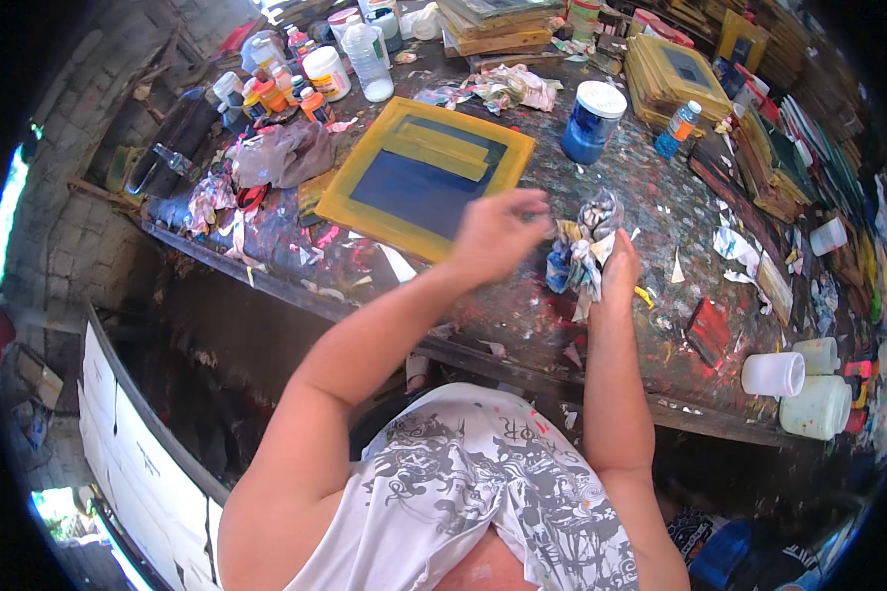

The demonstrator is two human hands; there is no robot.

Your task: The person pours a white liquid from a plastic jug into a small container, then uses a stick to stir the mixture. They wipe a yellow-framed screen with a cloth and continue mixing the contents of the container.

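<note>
In my right hand (619, 271) is a crumpled, paint-stained rag (591, 241), mottled white, grey, yellow and blue. My fingers close round its right side. Just left of it hovers my left hand (501, 234), smeared by motion, so I cannot make out whether its fingers hold anything. Beneath and beyond the left hand lies a silk-screen frame (340, 197) with a yellow border and a dark blue panel, its near right part covered by that hand. A tub of blue paint (586, 133) with a white lid stands behind the rag.
The paint-spattered table (660, 325) carries scraps and rags. Bottles (367, 61) crowd its far left, beside a grey plastic bag (286, 153). Stacked frames (675, 79) and a small bottle (677, 128) are at far right; white containers (774, 374) stand near the right edge.
</note>
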